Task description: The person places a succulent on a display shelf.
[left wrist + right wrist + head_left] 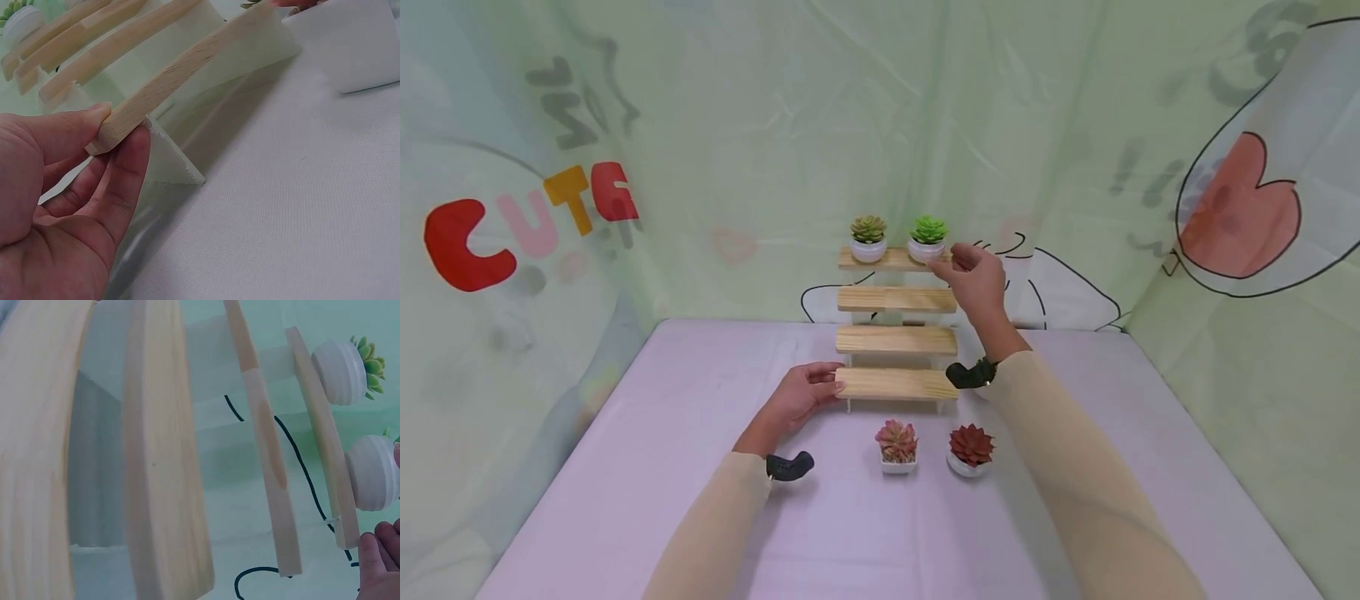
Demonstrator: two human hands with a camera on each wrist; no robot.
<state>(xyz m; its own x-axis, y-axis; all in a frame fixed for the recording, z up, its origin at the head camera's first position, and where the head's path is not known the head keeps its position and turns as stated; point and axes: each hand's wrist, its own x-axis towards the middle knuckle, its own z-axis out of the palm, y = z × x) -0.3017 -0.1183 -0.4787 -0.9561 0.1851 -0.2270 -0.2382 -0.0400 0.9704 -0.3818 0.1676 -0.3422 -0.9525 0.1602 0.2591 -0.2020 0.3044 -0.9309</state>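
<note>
Four pots hold succulents; left grip pinches lowest shelf; right grip near one pot, hold unclear.

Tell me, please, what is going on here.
A person's left hand grips the end of the lowest board of a wooden stand. Their right hand is up at the white pot of the bright green plant on the top board; whether it grips the pot is hard to tell. Another plant stands beside that one. A pink plant and a red plant stand on the table in front of the stand.
</note>
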